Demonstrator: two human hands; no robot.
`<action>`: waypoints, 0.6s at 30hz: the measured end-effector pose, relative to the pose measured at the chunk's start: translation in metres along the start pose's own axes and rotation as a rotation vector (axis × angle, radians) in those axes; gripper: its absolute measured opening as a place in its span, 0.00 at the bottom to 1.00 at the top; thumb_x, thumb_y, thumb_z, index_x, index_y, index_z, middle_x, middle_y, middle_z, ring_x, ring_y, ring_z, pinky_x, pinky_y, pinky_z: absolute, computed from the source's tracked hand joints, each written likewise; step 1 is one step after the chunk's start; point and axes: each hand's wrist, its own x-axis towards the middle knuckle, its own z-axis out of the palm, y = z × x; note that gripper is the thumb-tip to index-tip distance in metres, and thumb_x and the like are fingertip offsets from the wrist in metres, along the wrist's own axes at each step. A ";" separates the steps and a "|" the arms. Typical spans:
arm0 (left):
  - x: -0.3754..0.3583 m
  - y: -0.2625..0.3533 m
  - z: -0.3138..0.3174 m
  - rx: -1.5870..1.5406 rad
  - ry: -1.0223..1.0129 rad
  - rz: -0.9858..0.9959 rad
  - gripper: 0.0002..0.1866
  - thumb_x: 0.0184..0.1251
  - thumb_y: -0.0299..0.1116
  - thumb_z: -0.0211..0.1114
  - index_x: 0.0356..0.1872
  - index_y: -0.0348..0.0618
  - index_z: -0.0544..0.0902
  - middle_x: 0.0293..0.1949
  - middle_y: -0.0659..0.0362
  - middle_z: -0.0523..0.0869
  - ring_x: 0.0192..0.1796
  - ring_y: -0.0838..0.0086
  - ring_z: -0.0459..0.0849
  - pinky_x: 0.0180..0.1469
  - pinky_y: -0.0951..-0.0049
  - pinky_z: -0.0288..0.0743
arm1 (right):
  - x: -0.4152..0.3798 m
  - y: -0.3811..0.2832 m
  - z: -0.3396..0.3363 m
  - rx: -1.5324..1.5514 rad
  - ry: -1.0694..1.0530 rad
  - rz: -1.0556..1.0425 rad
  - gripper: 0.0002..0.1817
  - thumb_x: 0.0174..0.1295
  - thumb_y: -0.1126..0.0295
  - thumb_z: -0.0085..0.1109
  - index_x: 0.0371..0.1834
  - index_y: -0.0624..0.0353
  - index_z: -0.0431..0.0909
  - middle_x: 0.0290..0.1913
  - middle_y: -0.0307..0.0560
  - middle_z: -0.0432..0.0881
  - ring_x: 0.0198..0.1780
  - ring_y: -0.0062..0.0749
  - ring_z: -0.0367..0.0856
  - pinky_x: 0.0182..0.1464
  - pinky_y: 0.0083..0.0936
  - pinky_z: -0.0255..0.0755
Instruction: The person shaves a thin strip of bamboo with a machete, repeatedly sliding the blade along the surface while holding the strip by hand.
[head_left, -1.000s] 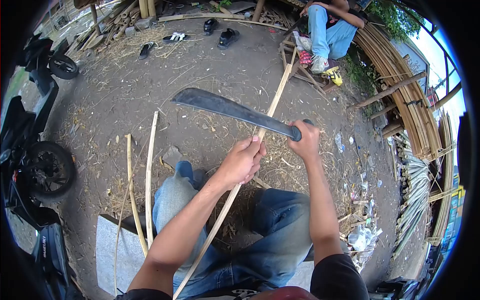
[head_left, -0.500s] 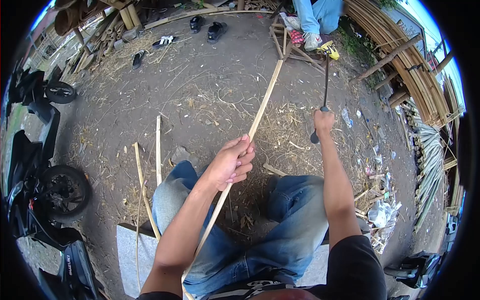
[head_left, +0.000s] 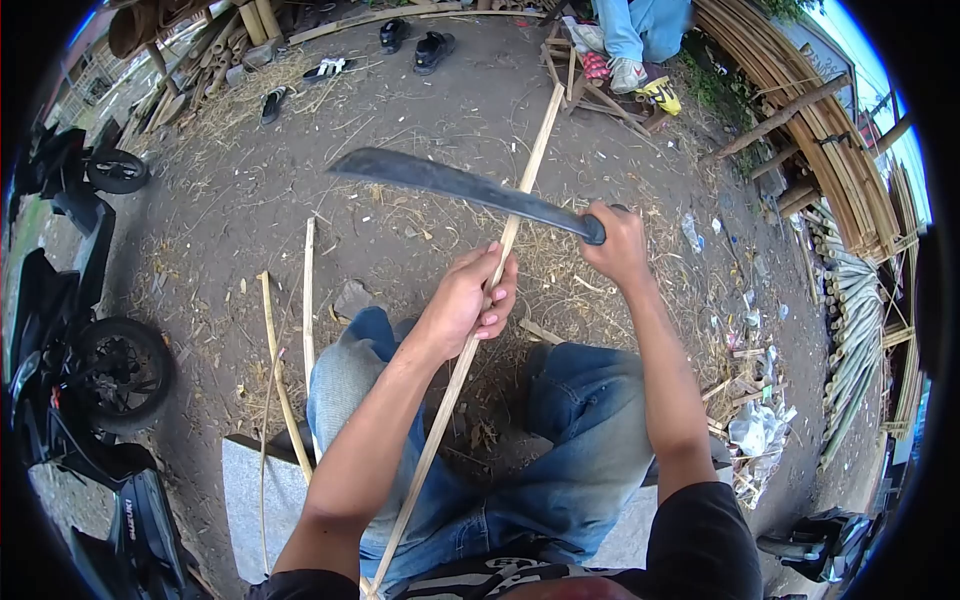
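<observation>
My left hand (head_left: 468, 300) is closed around a long, pale bamboo strip (head_left: 440, 432), which slants from my lap up toward the far side of the yard. In my right hand (head_left: 617, 243) is the dark handle of a machete (head_left: 430, 178). Its wide black blade points left and crosses the strip in this view, a little beyond my left fingers. Two more strips, a straight bamboo strip (head_left: 308, 290) and a bent bamboo strip (head_left: 279, 360), lean beside my left knee.
Parked motorcycles (head_left: 120, 370) line the left side. Shavings and plastic litter (head_left: 760, 430) cover the ground. Stacked bamboo slats (head_left: 800, 110) and bundled poles (head_left: 855, 330) stand at right. A seated person's legs (head_left: 640, 45), a small wooden frame (head_left: 600, 95) and black shoes (head_left: 432, 53) are at the back.
The machete has swung from pointing away on the right to lying across the strip, blade leftward. My right hand has moved slightly left; my left hand has risen slightly, still gripping the strip.
</observation>
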 end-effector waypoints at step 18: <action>-0.015 -0.004 -0.012 0.072 -0.026 -0.042 0.16 0.85 0.46 0.45 0.41 0.46 0.71 0.21 0.71 0.62 0.15 0.89 0.55 0.12 0.85 0.50 | -0.012 0.098 0.025 -0.198 0.063 0.829 0.12 0.57 0.71 0.57 0.38 0.67 0.86 0.38 0.71 0.85 0.46 0.67 0.85 0.50 0.52 0.78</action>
